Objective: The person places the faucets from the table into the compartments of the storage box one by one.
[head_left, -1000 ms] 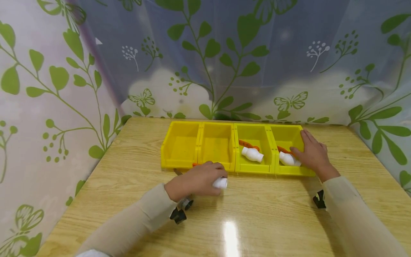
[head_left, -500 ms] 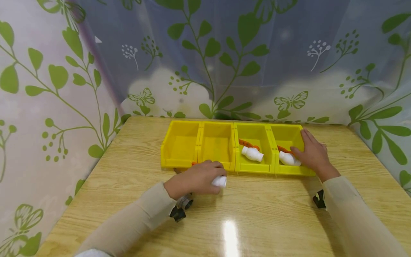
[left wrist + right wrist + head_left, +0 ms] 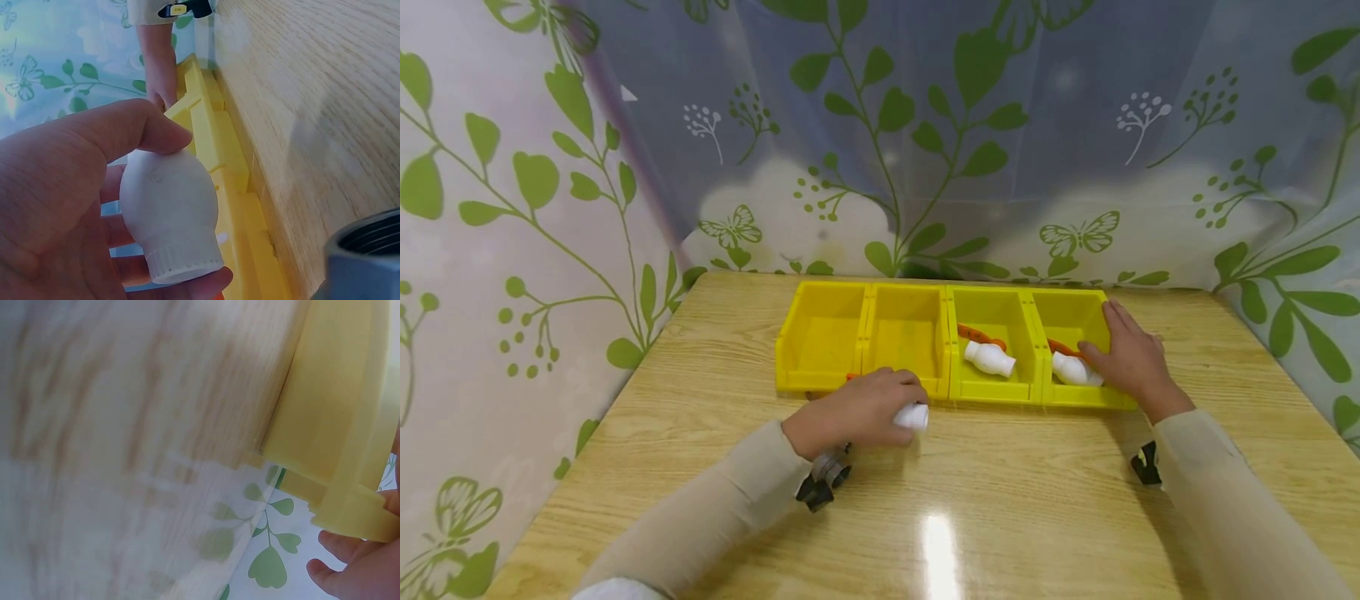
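My left hand [image 3: 861, 410] holds a white plastic ball valve [image 3: 170, 209] with a bulging body and a ribbed end, in front of the yellow bins. In the left wrist view the thumb lies over its top and the fingers pass behind and under it. A bit of orange [image 3: 852, 377] shows beyond this hand. At the far right, my right hand [image 3: 1133, 354] grips the side wall of the end yellow bin [image 3: 1078, 307], thumb inside, fingers over the edge. That bin contains a white valve [image 3: 1073, 370] with an orange handle [image 3: 1062, 348].
Joined to it are more yellow bins [image 3: 827, 333] in a row. One holds another white valve [image 3: 990, 359] and an orange handle [image 3: 977, 335]. A grey, inner-threaded ring [image 3: 369, 250] is beneath my left wrist. A leaf-patterned curtain [image 3: 865, 150] hangs behind the wooden table [image 3: 1015, 483].
My left hand has risen slightly toward the bins with the white ball valve in it. The right hand has stayed in place on the end bin.
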`<action>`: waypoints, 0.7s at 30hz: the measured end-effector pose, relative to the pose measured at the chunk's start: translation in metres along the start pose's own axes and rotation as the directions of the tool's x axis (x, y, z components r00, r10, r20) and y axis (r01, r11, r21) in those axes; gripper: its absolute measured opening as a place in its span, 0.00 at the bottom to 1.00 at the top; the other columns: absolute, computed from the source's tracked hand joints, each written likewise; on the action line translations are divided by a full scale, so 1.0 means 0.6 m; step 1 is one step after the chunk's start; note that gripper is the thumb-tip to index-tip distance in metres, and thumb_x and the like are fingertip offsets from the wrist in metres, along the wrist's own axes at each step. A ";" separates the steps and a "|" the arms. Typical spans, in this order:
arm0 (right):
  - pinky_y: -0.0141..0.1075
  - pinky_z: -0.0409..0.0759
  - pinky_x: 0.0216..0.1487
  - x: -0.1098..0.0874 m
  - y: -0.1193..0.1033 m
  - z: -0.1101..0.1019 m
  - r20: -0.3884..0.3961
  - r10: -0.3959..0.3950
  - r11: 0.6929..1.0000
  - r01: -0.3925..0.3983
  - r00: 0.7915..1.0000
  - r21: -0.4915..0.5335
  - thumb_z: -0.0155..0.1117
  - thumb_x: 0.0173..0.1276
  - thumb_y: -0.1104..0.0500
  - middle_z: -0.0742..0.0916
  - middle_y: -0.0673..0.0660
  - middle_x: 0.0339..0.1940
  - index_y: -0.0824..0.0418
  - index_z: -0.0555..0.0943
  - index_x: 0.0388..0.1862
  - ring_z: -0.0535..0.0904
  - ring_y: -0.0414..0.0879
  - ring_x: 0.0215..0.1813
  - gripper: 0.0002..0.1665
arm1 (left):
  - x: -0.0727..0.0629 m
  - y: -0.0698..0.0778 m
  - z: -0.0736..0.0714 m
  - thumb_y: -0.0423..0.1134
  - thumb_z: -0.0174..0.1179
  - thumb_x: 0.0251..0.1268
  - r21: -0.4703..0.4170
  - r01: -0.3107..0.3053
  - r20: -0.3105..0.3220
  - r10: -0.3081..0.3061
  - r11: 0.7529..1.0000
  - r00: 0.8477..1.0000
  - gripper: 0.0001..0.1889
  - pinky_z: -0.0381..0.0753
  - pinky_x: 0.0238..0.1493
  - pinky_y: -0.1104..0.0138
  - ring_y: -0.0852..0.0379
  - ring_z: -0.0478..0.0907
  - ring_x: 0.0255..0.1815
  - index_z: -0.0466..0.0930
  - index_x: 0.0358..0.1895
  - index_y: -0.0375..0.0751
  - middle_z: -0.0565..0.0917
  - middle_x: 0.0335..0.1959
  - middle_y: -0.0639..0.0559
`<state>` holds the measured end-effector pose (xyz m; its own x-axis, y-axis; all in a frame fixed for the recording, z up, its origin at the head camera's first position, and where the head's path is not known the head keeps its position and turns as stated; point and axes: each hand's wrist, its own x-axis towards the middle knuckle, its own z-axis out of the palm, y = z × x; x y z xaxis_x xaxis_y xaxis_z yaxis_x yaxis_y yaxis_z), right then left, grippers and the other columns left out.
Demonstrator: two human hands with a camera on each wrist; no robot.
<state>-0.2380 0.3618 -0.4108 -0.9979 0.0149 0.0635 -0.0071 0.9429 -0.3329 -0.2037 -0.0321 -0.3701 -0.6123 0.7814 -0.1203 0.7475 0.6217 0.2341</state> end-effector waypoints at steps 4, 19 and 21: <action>0.72 0.47 0.62 0.002 0.001 0.002 0.001 0.001 1.000 -0.001 1.000 0.005 0.52 0.73 0.46 0.49 0.72 0.77 0.74 0.40 0.77 0.53 0.77 0.68 0.51 | 0.000 -0.002 -0.004 0.43 0.61 0.61 -0.001 0.004 -0.012 -0.004 1.000 1.000 0.19 0.75 0.39 0.67 0.51 0.73 0.51 0.79 0.57 0.48 0.76 0.58 0.51; 0.72 0.46 0.62 -0.001 0.001 -0.002 0.013 0.002 1.000 -0.003 1.000 0.017 0.51 0.73 0.44 0.48 0.73 0.77 0.74 0.40 0.77 0.52 0.77 0.69 0.51 | 0.018 -0.006 -0.024 0.43 0.60 0.62 0.022 -0.009 -0.031 0.010 1.000 0.999 0.21 0.75 0.38 0.67 0.51 0.73 0.50 0.78 0.59 0.46 0.76 0.58 0.50; 0.72 0.45 0.62 0.000 0.002 -0.002 0.013 0.000 1.000 0.000 1.000 0.018 0.51 0.73 0.44 0.48 0.73 0.77 0.74 0.40 0.77 0.52 0.77 0.69 0.51 | 0.020 -0.006 -0.027 0.42 0.61 0.61 0.029 -0.013 -0.043 0.014 1.000 0.999 0.21 0.75 0.39 0.66 0.51 0.74 0.49 0.78 0.58 0.46 0.76 0.58 0.50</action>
<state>-0.2379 0.3630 -0.4102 -0.9986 0.0107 0.0517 -0.0080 0.9369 -0.3494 -0.2177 -0.0260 -0.3568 -0.6121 0.7872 -0.0755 0.7624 0.6128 0.2077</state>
